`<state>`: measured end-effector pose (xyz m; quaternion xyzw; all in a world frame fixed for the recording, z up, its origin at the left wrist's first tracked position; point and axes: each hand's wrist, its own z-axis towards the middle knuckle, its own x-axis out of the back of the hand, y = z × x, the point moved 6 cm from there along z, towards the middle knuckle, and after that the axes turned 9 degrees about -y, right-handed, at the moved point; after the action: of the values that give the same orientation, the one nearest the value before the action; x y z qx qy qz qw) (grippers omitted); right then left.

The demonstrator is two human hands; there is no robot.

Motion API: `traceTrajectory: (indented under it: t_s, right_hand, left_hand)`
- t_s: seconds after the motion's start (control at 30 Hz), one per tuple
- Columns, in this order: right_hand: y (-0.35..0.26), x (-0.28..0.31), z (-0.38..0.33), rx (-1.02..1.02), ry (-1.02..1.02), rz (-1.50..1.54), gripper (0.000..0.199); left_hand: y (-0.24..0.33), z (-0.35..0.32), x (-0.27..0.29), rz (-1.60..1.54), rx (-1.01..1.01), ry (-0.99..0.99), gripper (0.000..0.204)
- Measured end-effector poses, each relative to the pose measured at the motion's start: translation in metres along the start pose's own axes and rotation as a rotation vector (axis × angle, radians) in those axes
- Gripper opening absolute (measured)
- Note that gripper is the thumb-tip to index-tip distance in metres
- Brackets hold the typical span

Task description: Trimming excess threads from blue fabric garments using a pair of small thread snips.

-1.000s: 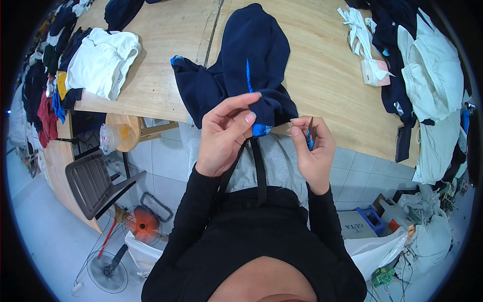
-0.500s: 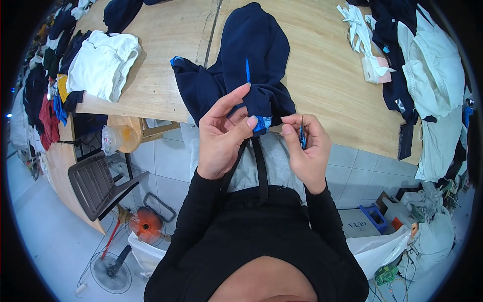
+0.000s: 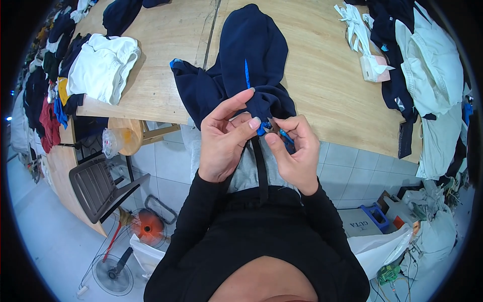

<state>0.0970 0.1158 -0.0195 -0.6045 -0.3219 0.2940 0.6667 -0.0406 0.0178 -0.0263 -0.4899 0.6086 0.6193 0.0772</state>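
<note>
A navy blue garment (image 3: pixel 254 45) lies on the wooden table and hangs over its near edge, with a thin bright blue strip showing on its front. My left hand (image 3: pixel 221 141) pinches a gathered end of it, where a bright blue patch (image 3: pixel 261 131) shows at the fingertips. My right hand (image 3: pixel 299 156) is closed around small blue-handled thread snips (image 3: pixel 287 137). Their metal tips touch or nearly touch the blue patch beside my left thumb. Whether the blades are closed on anything I cannot tell.
Folded white clothing (image 3: pixel 103 68) sits on the table (image 3: pixel 322 85) at left. A tissue box (image 3: pixel 375 68) and piled white and dark garments (image 3: pixel 427 60) are at right. Below left stand a wooden stool (image 3: pixel 132 141), a grey chair (image 3: pixel 93 183) and a fan (image 3: pixel 113 272).
My right hand has moved left with the thread snips, bringing their tips to the blue patch. My left hand keeps its pinch on the garment, almost still.
</note>
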Motion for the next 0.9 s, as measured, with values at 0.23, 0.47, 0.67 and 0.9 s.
traceTrajectory:
  t_s: [0.23, 0.47, 0.67, 0.9]
  right_hand:
    - [-0.0019, 0.0002, 0.0032, 0.024, 0.05, -0.018, 0.027]
    - [-0.0023, 0.0003, 0.006, -0.015, 0.032, 0.051, 0.023]
    - [-0.0039, 0.001, 0.0077, -0.038, 0.015, 0.105, 0.017]
    - [0.0035, 0.0017, 0.0061, -0.125, 0.006, 0.173, 0.014]
  left_hand:
    - [-0.0003, -0.0017, 0.0037, 0.038, -0.029, -0.05, 0.059]
    - [0.004, -0.0028, -0.0015, 0.112, -0.027, -0.021, 0.06]
    - [0.0043, -0.0029, -0.0011, 0.181, -0.037, -0.042, 0.061]
    - [0.0005, -0.0023, 0.0011, 0.157, -0.035, -0.017, 0.06]
